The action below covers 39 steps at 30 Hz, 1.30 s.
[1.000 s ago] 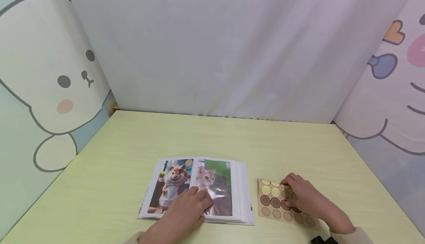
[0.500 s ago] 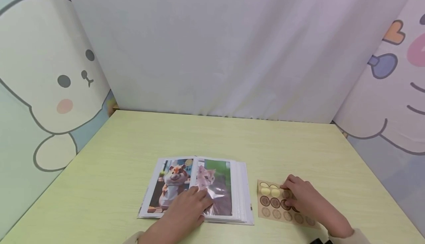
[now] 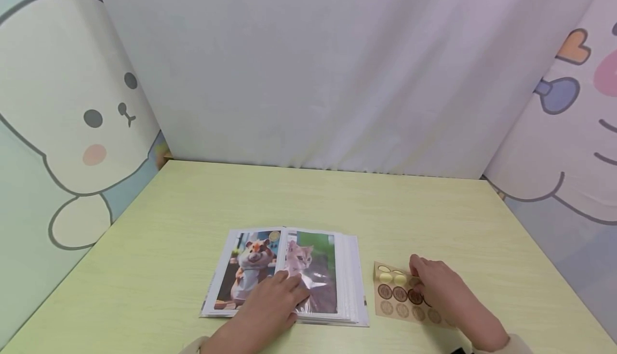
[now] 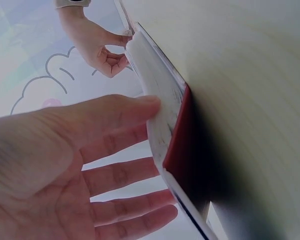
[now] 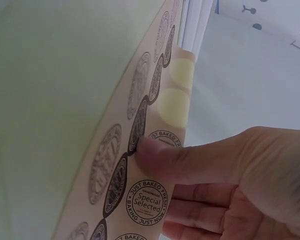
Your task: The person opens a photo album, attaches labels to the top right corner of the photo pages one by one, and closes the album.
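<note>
An opened photo album point(image 3: 349, 284) lies on the table, showing a hamster photo point(image 3: 255, 263) on the left page and a kitten photo point(image 3: 320, 257) on the right. A round gold sticker point(image 3: 274, 235) is in the hamster photo's upper right corner. My left hand point(image 3: 272, 303) rests across the pages near the fold, fingers extended; in the left wrist view its thumb point(image 4: 125, 110) touches the page edges. To the right, my right hand point(image 3: 443, 292) pinches a brown sheet of round stickers point(image 3: 400, 311) between thumb and fingers. Its far part bends upward, and two pale circles point(image 5: 174, 107) bear no print.
The pale yellow table point(image 3: 308, 198) extends beyond the album and sheet. A grey-white curtain point(image 3: 313, 75) hangs behind its far edge. Panels with cartoon animals point(image 3: 72, 102) stand on both sides.
My right hand has shifted slightly and turned, and the far edge of the sticker sheet is bent up more. My left hand and the album have stayed in place.
</note>
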Each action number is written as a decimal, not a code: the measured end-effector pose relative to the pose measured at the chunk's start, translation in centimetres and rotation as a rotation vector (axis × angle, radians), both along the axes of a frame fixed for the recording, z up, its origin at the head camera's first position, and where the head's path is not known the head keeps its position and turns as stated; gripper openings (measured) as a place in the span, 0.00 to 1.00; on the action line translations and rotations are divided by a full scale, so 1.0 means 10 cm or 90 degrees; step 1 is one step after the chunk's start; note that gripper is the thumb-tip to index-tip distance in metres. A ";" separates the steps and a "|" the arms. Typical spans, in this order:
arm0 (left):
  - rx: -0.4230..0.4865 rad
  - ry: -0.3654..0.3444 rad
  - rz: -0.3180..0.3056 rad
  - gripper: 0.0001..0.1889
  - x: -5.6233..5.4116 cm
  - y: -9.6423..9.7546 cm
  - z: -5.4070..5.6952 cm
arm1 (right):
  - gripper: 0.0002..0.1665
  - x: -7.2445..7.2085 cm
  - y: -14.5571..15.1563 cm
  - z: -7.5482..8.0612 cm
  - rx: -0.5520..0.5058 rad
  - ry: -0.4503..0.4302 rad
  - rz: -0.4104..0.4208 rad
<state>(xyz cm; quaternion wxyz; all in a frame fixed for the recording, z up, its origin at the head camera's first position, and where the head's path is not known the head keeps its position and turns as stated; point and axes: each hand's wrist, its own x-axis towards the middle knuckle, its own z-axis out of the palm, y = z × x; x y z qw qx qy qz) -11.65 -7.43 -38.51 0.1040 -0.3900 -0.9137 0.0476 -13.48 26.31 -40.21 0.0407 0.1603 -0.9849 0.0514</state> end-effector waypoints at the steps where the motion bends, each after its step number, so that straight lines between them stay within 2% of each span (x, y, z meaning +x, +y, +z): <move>1: 0.001 -0.002 0.001 0.17 0.00 0.00 0.00 | 0.20 0.01 -0.01 0.00 0.005 0.001 -0.002; 10: -0.012 -0.005 0.002 0.17 0.00 0.01 0.00 | 0.19 0.05 -0.06 0.00 0.046 0.022 -0.007; 14: -0.009 -0.007 0.002 0.17 0.01 0.01 0.00 | 0.17 0.07 -0.07 0.01 0.062 0.014 -0.011; 29: -0.019 -0.023 0.020 0.18 0.02 0.02 0.01 | 0.13 0.11 -0.11 -0.01 0.124 0.037 0.018; 32: -0.017 -0.018 0.019 0.18 0.02 0.02 0.01 | 0.14 0.11 -0.11 -0.01 0.117 0.036 0.018; 39: -0.006 -0.004 0.014 0.17 0.02 0.01 0.01 | 0.09 0.10 -0.07 0.01 0.007 -0.054 -0.037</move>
